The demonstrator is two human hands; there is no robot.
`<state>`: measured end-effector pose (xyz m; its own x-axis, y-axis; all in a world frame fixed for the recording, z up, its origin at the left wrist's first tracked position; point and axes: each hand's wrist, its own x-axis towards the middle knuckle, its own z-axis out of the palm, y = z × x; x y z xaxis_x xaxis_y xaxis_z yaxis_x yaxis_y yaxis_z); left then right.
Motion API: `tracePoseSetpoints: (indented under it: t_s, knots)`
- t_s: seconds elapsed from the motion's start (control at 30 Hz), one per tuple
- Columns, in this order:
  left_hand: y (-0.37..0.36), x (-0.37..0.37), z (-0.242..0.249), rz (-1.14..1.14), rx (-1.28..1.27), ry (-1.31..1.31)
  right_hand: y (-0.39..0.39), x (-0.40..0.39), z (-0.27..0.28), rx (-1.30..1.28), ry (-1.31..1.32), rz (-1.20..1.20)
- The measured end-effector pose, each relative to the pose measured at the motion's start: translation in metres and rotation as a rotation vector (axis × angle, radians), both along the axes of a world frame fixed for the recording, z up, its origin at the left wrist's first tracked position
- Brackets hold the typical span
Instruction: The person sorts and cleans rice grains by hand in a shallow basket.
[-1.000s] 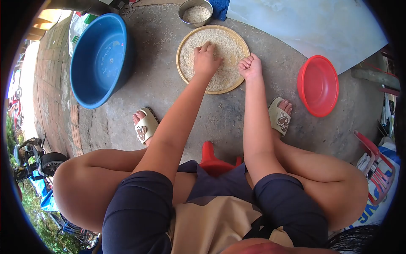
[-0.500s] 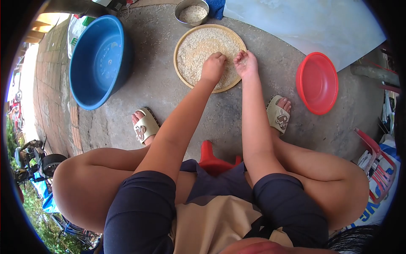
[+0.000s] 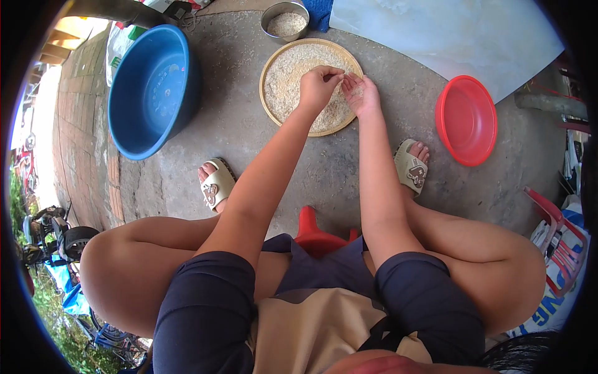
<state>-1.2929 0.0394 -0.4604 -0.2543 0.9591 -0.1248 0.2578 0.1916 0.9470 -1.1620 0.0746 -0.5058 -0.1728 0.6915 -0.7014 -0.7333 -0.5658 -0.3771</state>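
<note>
A round woven tray [image 3: 271,115] lies on the floor with pale, rice-like grains [image 3: 281,87] spread over it. Above the tray, my left hand [image 3: 319,86] has its thumb and fingers pinched together, the tips close to my right palm; what they hold, if anything, is too small to make out. My right hand [image 3: 362,98] is over the tray's right edge, palm up, with its fingers apart and slightly curled. A few tiny grains may lie on that palm. Just behind the tray stands a metal bowl [image 3: 268,30] with more of the grains in it.
A large blue basin [image 3: 118,124] stands on the left, and a red basin [image 3: 441,121] on the right. A pale marbled sheet [image 3: 436,37] covers the back right. Below me is a red stool [image 3: 306,221]. My sandalled feet flank the tray on the concrete floor [image 3: 324,168].
My left hand has lifted from the grains and moved right, bringing its pinched fingertips to my right hand. My right hand's fingers have opened out a little. The view has shifted slightly.
</note>
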Motion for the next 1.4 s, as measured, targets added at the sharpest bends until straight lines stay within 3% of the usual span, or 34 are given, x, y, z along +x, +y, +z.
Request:
tracePoseSetpoints:
  t_s: [0.1, 0.2, 0.3, 0.37, 0.47, 0.67, 0.93, 1.17, 1.4]
  knots:
    - [0.008, 0.013, 0.014, -0.089, 0.067, -0.184, 0.0, 0.0, 0.002, -0.03, 0.069, -0.045]
    - [0.012, 0.014, 0.015, -0.343, 0.293, 0.317, 0.001, -0.001, 0.006, -0.093, -0.07, -0.088]
    - [0.021, 0.003, 0.002, -0.209, 0.293, 0.459, 0.002, 0.006, -0.004, -0.113, 0.038, -0.16]
    - [0.027, -0.013, -0.008, -0.171, 0.228, 0.422, 0.003, 0.019, -0.028, 0.029, 0.299, -0.082]
    - [0.032, -0.034, -0.02, -0.124, 0.121, 0.521, 0.001, 0.02, -0.012, -0.073, 0.363, -0.157]
    - [0.017, -0.012, -0.039, -0.2, 0.198, 0.692, 0.001, 0.02, -0.009, -0.055, 0.315, -0.115]
    - [0.002, 0.026, -0.049, -0.338, 0.211, 0.695, -0.001, 0.01, -0.004, -0.002, 0.165, -0.065]
    - [-0.014, 0.001, -0.053, -0.371, 0.272, 0.649, -0.002, 0.01, -0.006, 0.009, 0.186, -0.076]
    - [-0.009, -0.051, -0.045, -0.094, 0.171, 0.625, -0.003, 0.009, -0.016, 0.034, 0.155, -0.07]
